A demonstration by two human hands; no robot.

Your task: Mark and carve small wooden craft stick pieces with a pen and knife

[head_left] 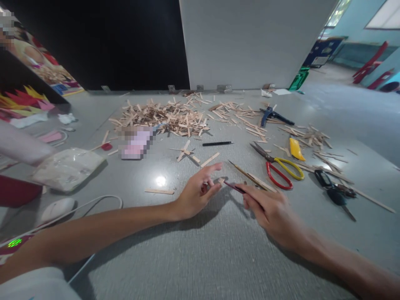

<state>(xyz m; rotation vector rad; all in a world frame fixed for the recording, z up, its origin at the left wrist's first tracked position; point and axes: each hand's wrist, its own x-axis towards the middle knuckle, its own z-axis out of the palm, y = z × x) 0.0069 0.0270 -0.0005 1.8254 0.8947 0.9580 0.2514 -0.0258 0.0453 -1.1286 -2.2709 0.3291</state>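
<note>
My left hand (197,192) is closed in a pinch, its index finger raised, around a small piece of wood (221,181) that shows at its fingertips. Facing it, my right hand (265,206) grips a thin dark red tool (233,187), whose tip touches or nearly touches the piece. Just beyond my right hand, a thin brass-coloured pointed tool (242,170) lies beside a wooden stick. A black pen (218,143), a star-like cluster of sticks (185,151) and a loose stick (210,159) lie farther back. Another stick (159,191) is left of my left hand.
Piles of wooden pieces (162,116) lie at the back before a black and grey partition (243,46). Scissors (278,164), a yellow object (296,149), dark blue pliers (275,116) and keys (334,191) are on the right. A plastic packet (70,168) and white cable (100,198) are left.
</note>
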